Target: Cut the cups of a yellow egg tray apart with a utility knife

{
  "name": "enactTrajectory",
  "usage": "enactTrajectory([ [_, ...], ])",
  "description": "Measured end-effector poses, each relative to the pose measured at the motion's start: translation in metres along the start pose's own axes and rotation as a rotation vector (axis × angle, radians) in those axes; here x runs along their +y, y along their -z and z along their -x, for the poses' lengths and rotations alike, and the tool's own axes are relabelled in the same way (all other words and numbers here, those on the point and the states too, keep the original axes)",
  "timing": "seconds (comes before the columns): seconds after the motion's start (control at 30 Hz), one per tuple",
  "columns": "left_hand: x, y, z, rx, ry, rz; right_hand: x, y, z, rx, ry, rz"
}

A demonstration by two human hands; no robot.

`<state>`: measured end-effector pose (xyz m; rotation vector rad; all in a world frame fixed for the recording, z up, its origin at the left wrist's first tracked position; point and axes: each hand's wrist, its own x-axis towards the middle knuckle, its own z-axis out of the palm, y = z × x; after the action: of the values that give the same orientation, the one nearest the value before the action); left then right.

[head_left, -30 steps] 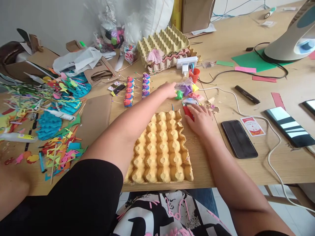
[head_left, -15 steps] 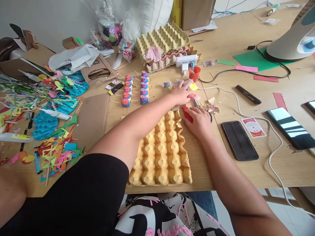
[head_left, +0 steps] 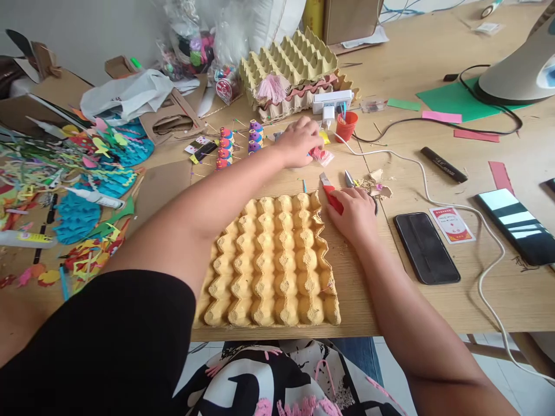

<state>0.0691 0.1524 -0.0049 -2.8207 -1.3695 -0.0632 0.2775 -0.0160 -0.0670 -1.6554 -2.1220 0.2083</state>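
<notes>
My left hand reaches over the egg tray with its fingers curled down on small plastic packets, one with red bits in it. A yellow piece shows by its fingertips; what lies under the palm is hidden. My right hand is closed over the red handle of a utility knife, whose blade points away from me on the table. Next to it lie scissors, partly under the same hand. Before me a yellow egg tray lies upside down, its bumps facing up.
Painted egg-carton caterpillars, several stacked egg trays, a power strip and a red cup stand beyond. Phones, a marker and a white cable lie right. Paper scraps and glue bottles crowd the left.
My left hand has swept left, its spread fingers now curled, and the packets have shifted left with it. More of the knife blade and scissors shows. My right hand has stayed put.
</notes>
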Motion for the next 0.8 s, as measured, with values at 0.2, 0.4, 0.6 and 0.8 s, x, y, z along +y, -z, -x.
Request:
enactTrajectory([
  [0.2,0.016,-0.003,0.039,-0.239,-0.239,-0.098,0.000,-0.002,0.000,-0.006,-0.009,0.054],
  [0.4,0.005,-0.001,0.034,-0.304,-0.231,-0.191,0.002,-0.004,0.000,-0.006,-0.016,0.036],
  [0.6,-0.036,0.033,0.007,-0.192,-0.142,-0.225,0.001,-0.006,0.000,-0.007,-0.015,0.047],
  [0.8,-0.044,0.045,-0.034,0.056,0.181,-0.063,0.000,-0.006,0.001,-0.016,-0.021,0.058],
])
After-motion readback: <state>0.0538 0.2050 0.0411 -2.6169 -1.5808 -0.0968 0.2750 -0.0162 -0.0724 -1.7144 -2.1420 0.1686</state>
